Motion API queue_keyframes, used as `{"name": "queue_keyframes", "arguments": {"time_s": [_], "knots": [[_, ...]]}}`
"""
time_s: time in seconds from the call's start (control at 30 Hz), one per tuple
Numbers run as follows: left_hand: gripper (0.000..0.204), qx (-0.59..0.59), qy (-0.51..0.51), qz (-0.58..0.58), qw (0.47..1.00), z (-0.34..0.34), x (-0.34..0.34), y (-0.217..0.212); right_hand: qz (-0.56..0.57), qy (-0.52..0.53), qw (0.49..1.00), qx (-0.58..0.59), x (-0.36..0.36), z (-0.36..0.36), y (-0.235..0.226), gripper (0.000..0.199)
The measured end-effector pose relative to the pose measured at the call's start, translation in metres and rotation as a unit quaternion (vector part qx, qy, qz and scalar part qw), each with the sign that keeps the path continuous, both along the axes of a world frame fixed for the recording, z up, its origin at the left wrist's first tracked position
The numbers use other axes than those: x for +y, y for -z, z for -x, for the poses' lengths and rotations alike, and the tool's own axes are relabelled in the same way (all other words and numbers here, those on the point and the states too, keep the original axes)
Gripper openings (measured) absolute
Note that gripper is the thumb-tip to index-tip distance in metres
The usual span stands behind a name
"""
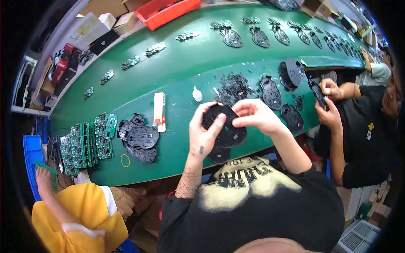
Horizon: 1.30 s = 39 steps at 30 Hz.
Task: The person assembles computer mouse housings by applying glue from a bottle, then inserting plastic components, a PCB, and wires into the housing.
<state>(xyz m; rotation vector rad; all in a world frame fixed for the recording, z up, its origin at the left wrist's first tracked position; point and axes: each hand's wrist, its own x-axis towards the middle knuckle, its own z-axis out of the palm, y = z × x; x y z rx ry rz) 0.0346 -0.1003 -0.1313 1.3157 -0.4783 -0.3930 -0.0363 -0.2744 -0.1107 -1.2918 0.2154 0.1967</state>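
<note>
A black plastic computer-mouse shell (233,135) is gripped in my left hand (201,134), with the thumb laid across its face. At the shell's upper right edge, the thumb and fingers of my right hand (263,118) are pinched together; whatever small thing they hold is hidden. Below the held shell, another black shell (219,156) shows near the table's front edge. Just beyond my hands lies a heap of small black parts (235,84), with a small white bottle (197,94) to its left. More shells (270,92) lie to the right of the heap.
On the left are stacked black shells (141,137), an upright narrow box (159,110) and rows of green circuit boards (80,145). Mouse assemblies line the green belt (177,55) beyond. A co-worker at right holds a black part (317,92); a yellow-clad person at left touches a board (52,175).
</note>
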Motion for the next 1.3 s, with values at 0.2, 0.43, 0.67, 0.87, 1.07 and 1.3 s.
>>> {"name": "queue_keyframes", "arguments": {"time_s": [0.2,0.43,0.67,0.87,1.07,1.3], "knots": [[0.042,0.048,0.016,0.003,0.999,0.001,0.007,0.004,0.021,0.004,0.999,0.04,0.002,-0.009,-0.005,0.02],[0.042,-0.091,-0.046,-0.152,0.983,0.007,0.038,0.033,0.183,0.207,0.96,-0.042,-0.072,-0.142,0.018,0.036],[0.049,-0.339,-0.088,-0.313,0.883,0.022,0.038,0.052,0.49,0.285,0.823,-0.043,-0.08,-0.247,0.085,0.037],[0.041,-0.326,-0.062,-0.325,0.886,0.021,0.037,0.049,0.609,0.223,0.761,-0.007,-0.061,-0.243,0.077,0.038],[0.038,-0.253,-0.041,-0.244,0.935,0.016,0.042,0.046,0.562,0.288,0.769,-0.103,-0.089,-0.204,0.044,0.043],[0.041,0.075,-0.005,-0.041,0.996,0.021,0.05,0.046,0.628,0.024,0.771,-0.1,-0.104,-0.065,-0.002,0.014]]}}
